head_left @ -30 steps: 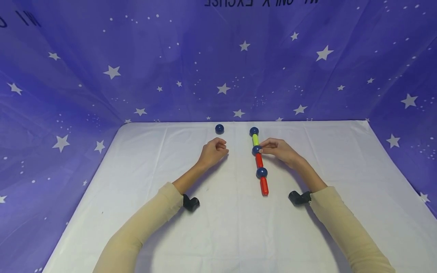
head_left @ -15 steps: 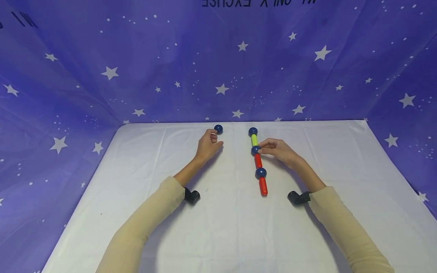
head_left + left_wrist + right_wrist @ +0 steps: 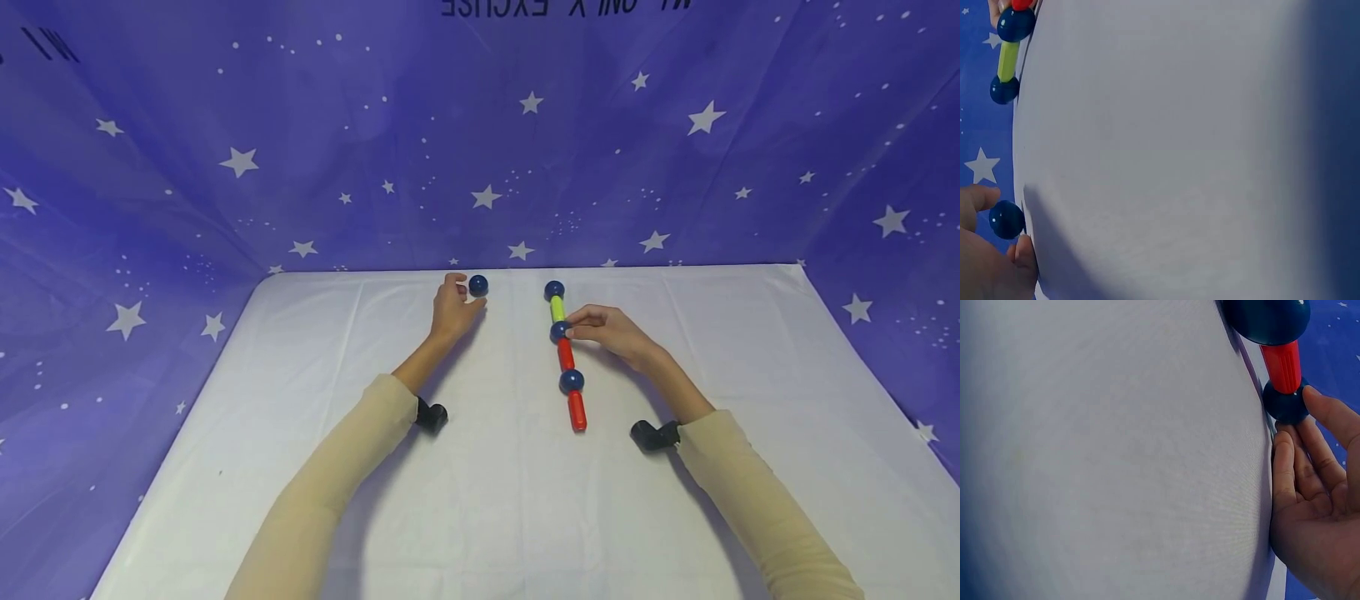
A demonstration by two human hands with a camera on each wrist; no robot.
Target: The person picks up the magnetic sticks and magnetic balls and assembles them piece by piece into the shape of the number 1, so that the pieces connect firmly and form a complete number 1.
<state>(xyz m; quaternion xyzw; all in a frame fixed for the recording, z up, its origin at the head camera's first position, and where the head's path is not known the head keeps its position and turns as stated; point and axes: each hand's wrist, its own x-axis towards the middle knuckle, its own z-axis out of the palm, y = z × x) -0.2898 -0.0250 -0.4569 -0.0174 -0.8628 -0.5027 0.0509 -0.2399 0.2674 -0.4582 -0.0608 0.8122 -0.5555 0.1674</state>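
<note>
A chain of blue balls and coloured rods lies on the white cloth. From far to near come a blue ball [image 3: 554, 290], a yellow-green rod [image 3: 557, 309], a middle blue ball [image 3: 559, 332], a red rod [image 3: 566, 356], another blue ball [image 3: 572, 381] and a second red rod [image 3: 577, 412]. My right hand [image 3: 617, 335] pinches the middle ball between thumb and fingers, as the right wrist view confirms. Beside a loose blue ball [image 3: 478, 286] is my left hand [image 3: 452, 312], thumb and fingers spread on either side of it. No contact shows there in the left wrist view [image 3: 1007, 220].
The white-covered table [image 3: 465, 500] ends just behind the loose ball, against a purple star-patterned curtain [image 3: 420, 142]. Black wrist devices stick out from both sleeves, one at the left wrist [image 3: 432, 416] and one at the right [image 3: 655, 436].
My left hand has moved away from me and slightly left, up to the loose ball, its fingers parting more. The right hand keeps its pinch on the chain's middle ball.
</note>
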